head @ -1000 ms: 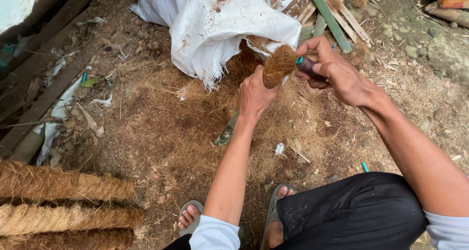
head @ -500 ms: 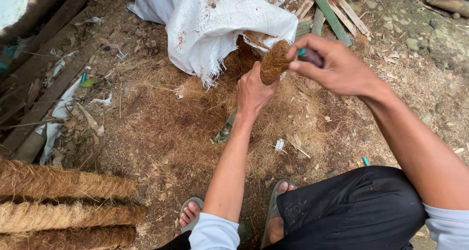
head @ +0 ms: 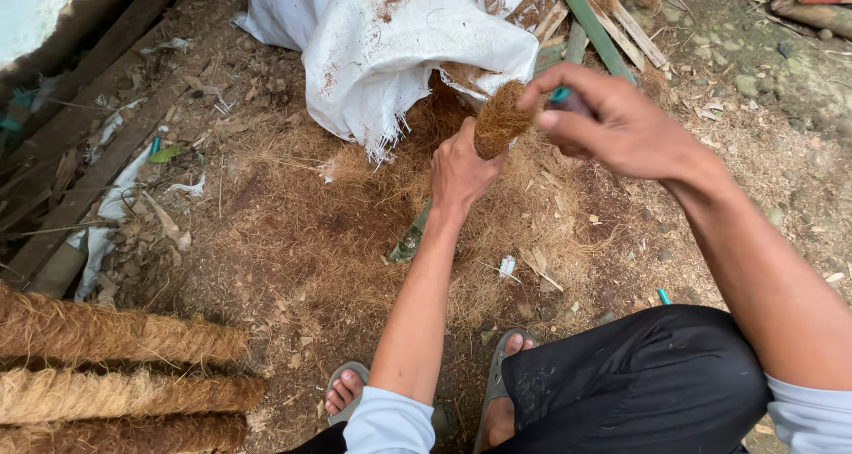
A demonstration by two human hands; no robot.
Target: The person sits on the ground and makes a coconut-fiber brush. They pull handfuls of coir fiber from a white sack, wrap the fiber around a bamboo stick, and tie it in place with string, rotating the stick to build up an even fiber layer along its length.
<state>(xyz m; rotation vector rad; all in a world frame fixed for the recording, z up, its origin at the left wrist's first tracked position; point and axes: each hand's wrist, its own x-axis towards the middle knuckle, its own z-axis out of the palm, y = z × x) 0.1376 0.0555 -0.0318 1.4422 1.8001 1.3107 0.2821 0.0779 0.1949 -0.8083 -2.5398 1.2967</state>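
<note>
Fibre roll gripped before the white sack

Knees and sandalled feet fill the bottom edge of the frame: dark trousers [head: 639, 383] at lower right, a grey sandal [head: 348, 392] left of centre. At lower left lie three long fibre-wrapped poles [head: 115, 365], side by side, running off the left edge.

From the bottom centre the left forearm rises to the left hand [head: 461, 170], just above the middle of the frame. Its fingers are clenched around the lower end of a brown fibre roll [head: 500, 117], which stands nearly upright, its fuzzy top end showing above the fist. The right hand [head: 621, 126] comes in from the right edge and sits just beside the top of the roll. Its thumb and fingers are curled tight on a small dark tool with a teal end [head: 561, 97], mostly hidden in the grip; what kind of tool it is cannot be told.

Under both hands the ground [head: 293, 241] is covered with loose brown fibre and wood scraps. Beyond the roll, at upper centre, slumps a white woven sack [head: 382, 37] with a frayed edge and fibre spilling at its mouth. Wooden slats and a green strip [head: 595, 19] lean at upper right.
</note>
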